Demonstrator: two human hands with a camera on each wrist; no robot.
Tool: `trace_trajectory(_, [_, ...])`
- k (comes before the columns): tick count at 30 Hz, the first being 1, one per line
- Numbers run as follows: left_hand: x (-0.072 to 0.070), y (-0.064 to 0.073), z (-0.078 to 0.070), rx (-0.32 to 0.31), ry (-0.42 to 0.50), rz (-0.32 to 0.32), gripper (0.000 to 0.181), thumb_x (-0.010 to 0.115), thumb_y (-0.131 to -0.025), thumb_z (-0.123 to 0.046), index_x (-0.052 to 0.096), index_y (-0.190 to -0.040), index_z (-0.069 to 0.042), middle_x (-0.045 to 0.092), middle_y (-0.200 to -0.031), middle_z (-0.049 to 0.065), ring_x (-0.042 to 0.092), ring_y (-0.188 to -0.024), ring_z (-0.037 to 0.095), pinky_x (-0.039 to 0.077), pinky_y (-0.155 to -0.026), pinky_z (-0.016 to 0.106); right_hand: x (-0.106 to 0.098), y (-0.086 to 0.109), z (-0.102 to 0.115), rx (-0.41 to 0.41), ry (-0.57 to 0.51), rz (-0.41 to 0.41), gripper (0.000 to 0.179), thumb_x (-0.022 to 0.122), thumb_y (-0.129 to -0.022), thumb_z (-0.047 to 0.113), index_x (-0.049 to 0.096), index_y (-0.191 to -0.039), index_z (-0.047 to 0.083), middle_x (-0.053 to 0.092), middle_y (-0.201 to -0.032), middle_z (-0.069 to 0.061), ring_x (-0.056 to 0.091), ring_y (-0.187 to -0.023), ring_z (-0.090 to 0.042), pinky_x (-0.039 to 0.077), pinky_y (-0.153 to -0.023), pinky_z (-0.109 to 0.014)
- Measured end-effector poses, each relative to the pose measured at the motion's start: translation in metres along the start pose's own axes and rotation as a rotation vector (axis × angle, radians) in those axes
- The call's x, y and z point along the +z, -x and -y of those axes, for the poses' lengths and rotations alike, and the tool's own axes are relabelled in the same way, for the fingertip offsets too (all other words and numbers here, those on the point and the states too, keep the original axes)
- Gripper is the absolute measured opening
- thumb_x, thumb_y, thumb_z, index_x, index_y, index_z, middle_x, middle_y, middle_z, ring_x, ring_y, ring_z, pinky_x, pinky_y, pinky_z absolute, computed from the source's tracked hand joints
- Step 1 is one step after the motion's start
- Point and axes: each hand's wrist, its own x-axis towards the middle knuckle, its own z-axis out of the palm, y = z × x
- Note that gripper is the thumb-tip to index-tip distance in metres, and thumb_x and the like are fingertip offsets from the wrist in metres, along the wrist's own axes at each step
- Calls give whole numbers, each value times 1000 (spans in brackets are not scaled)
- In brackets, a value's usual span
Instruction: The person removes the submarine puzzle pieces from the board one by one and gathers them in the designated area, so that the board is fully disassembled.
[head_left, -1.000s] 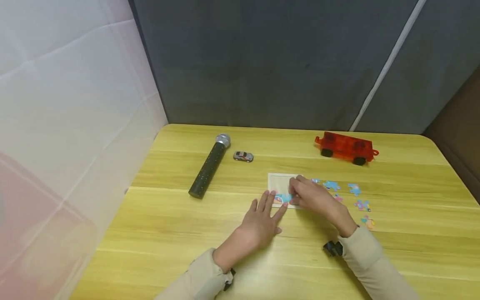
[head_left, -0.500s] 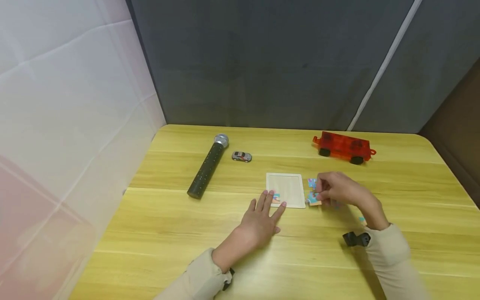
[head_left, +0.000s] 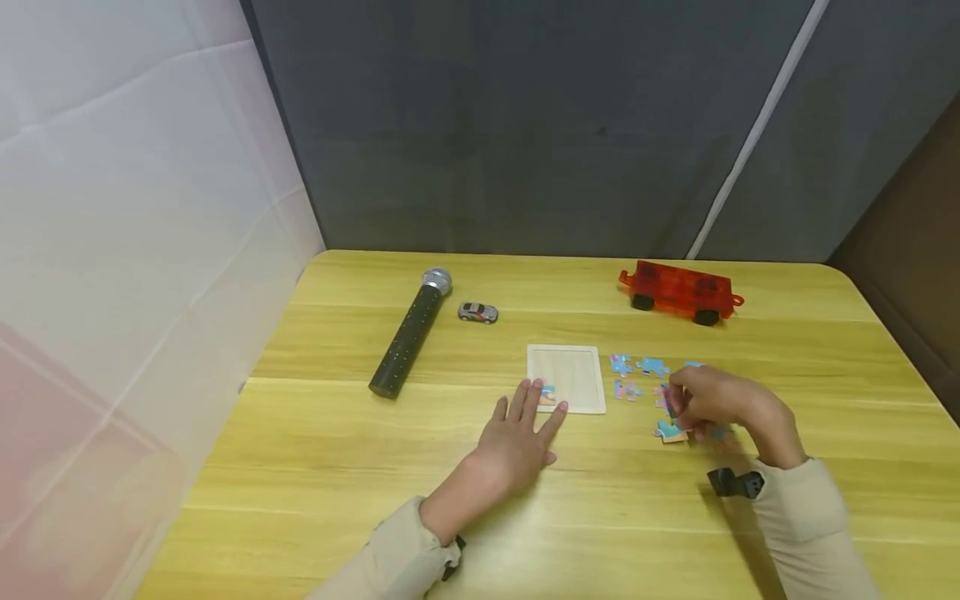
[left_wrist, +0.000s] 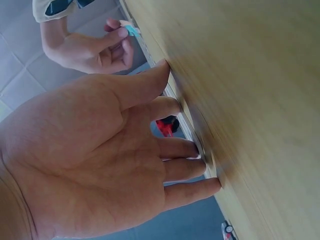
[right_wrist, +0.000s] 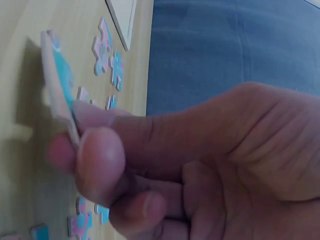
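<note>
My left hand (head_left: 508, 460) rests with spread, straight fingers at the front left edge of a shallow wooden puzzle tray (head_left: 599, 379). In the tray's front left corner lies one puzzle piece (head_left: 548, 393), partly covered by the fingers. To the right of the tray, my right hand (head_left: 723, 398) pinches another puzzle piece (right_wrist: 61, 82), blue with a tan edge, between thumb and fingers. The right wrist view shows this piece tilted on edge above the table. Several loose pieces lie around that hand, among them a blue one (head_left: 652, 366) and a pink-and-blue one (head_left: 627, 390).
At the back right stands a red see-through toy wagon (head_left: 681, 290) with black wheels. A small toy car (head_left: 477, 312) and a black microphone (head_left: 408, 342) lie left of the tray. A dark panel (head_left: 480, 125) rises behind the table.
My right hand has left the tray and moved right, carrying the blue-and-tan puzzle piece that lay by the corner piece. The left hand has kept its place on the tray.
</note>
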Motion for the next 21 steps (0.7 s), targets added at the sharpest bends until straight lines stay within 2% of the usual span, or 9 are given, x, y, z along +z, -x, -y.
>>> trace_trajectory(10, [0, 0, 0, 4, 11, 3, 67, 44, -117, -48, 23, -177, -29, 16, -183, 20, 18, -171, 35, 32, -134, 47, 0, 0, -7, 49, 85, -28, 26, 67, -96, -16, 56, -83, 3, 61, -74, -9, 60, -58, -17, 51, -59, -31])
trace_trajectory(17, [-1, 0, 1, 3, 1, -2, 67, 44, -117, -48, 23, -177, -30, 17, -183, 20, 19, -171, 35, 33, -134, 47, 5, 1, -1, 72, 143, -79, 27, 43, -102, -15, 55, -84, 2, 60, -72, -9, 60, -56, -18, 54, -56, -31])
trace_trajectory(21, [-1, 1, 2, -2, 19, -1, 67, 45, -116, -48, 23, -177, -29, 16, -183, 21, 18, -171, 36, 32, -134, 47, 7, 0, 4, 130, 232, -96, 8, 51, -101, -13, 58, -100, -9, 61, -71, -11, 58, -54, -17, 49, -55, -28])
